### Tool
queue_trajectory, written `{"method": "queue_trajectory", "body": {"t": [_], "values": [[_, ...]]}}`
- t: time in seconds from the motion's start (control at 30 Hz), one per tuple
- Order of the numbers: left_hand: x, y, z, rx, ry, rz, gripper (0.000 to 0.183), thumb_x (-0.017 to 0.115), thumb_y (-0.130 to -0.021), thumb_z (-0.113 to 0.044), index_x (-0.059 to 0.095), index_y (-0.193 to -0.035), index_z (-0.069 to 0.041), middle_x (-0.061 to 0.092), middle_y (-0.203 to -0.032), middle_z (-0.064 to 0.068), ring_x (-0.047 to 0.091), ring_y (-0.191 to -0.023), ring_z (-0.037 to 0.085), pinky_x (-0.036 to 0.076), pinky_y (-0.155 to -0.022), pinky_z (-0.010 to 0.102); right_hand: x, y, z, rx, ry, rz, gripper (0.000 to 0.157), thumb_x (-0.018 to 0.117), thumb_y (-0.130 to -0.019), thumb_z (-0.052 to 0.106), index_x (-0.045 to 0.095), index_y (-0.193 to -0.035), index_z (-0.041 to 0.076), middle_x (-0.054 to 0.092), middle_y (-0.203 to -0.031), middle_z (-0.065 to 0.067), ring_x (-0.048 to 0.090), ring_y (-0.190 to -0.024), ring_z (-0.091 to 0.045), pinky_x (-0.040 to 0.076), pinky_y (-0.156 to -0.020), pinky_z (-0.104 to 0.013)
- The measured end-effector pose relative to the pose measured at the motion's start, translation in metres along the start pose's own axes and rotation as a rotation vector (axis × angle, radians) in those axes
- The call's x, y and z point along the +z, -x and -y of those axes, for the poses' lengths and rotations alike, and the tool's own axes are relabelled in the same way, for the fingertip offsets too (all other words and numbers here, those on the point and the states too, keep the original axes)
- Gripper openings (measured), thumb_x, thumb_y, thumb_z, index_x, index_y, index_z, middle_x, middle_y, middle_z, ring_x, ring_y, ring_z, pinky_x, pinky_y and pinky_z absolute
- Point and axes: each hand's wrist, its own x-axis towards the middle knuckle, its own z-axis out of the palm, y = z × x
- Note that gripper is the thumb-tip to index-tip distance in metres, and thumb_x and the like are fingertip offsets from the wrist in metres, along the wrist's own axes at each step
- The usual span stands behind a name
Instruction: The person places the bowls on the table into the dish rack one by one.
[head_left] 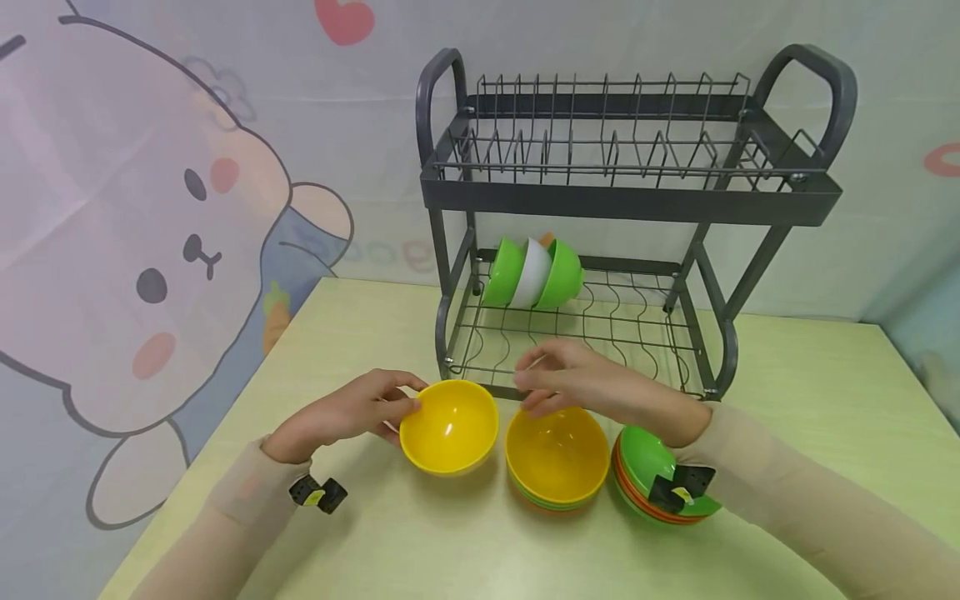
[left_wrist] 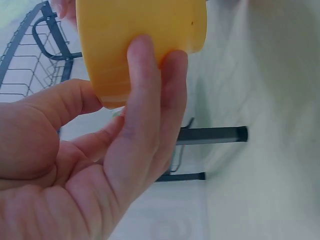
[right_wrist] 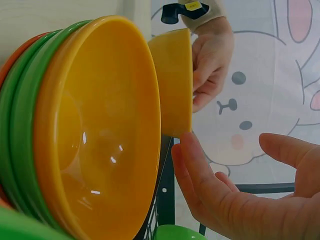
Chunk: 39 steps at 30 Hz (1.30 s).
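Pinching yellow bowl (head_left: 448,429) with left hand (head_left: 367,407); poising right hand (head_left: 573,379), thumb and fingers spread, above far rim of right-neighbouring bowl stack (head_left: 558,458).

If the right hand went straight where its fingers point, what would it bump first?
Probably the yellow bowl in the left hand, because the right hand points toward it. Depth is hard to judge, so it might pass just above.

One rack (head_left: 622,200) — two bowl stacks (head_left: 557,458), four other bowls (head_left: 448,429).

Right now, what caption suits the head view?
Left hand holds yellow bowl; right hand hovers near stacked bowls, dish rack behind.
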Motion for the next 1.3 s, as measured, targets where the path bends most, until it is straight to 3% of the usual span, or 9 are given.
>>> {"method": "queue_trajectory", "body": {"t": [0.33, 0.47, 0.73, 0.97, 1.3], "values": [[-0.006, 0.004, -0.026, 0.038, -0.028, -0.008, 0.032, 0.05, -0.096, -0.015, 0.05, -0.124, 0.0, 0.064, -0.101, 0.016, 0.065, -0.083, 0.028, 0.056, -0.07, 0.043, 0.013, -0.006, 0.005, 0.007, -0.09, 0.046, 0.049, 0.058, -0.091, 0.032, 0.044, -0.125, 0.0, 0.052, -0.118, -0.019, 0.059, -0.1, -0.032, 0.052, -0.083, -0.039], [-0.005, 0.005, -0.036, 0.061, -0.015, -0.01, 0.032, 0.051, -0.096, -0.017, 0.05, -0.124, -0.002, 0.064, -0.101, 0.015, 0.065, -0.084, 0.029, 0.055, -0.071, 0.045, 0.017, -0.009, 0.005, 0.001, -0.184, 0.084, 0.051, 0.054, -0.093, 0.032, 0.043, -0.127, -0.004, 0.051, -0.119, -0.02, 0.059, -0.101, -0.033, 0.051, -0.084, -0.042], [0.0, 0.002, -0.046, 0.101, 0.014, -0.044, 0.031, 0.05, -0.096, -0.017, 0.05, -0.124, -0.004, 0.063, -0.103, 0.015, 0.064, -0.087, 0.03, 0.056, -0.071, 0.043, 0.019, -0.011, 0.003, 0.051, -0.369, 0.178, 0.045, 0.048, -0.096, 0.032, 0.043, -0.128, 0.0, 0.053, -0.115, -0.02, 0.059, -0.098, -0.036, 0.049, -0.086, -0.046], [0.005, -0.004, -0.052, 0.132, 0.029, -0.097, 0.033, 0.052, -0.095, -0.017, 0.049, -0.125, -0.002, 0.062, -0.103, 0.017, 0.064, -0.086, 0.029, 0.055, -0.071, 0.045, 0.013, -0.008, 0.002, 0.036, -0.455, 0.096, 0.044, 0.051, -0.094, 0.029, 0.047, -0.126, -0.001, 0.056, -0.112, -0.018, 0.058, -0.1, -0.037, 0.05, -0.084, -0.045], [0.01, -0.013, -0.06, 0.14, 0.007, -0.148, 0.033, 0.053, -0.094, -0.019, 0.051, -0.122, -0.003, 0.061, -0.105, 0.016, 0.064, -0.087, 0.027, 0.056, -0.07, 0.041, 0.004, -0.001, 0.003, 0.035, -0.45, 0.022, 0.045, 0.054, -0.093, 0.03, 0.049, -0.124, -0.002, 0.061, -0.107, -0.017, 0.062, -0.095, -0.035, 0.052, -0.08, -0.043]]}}
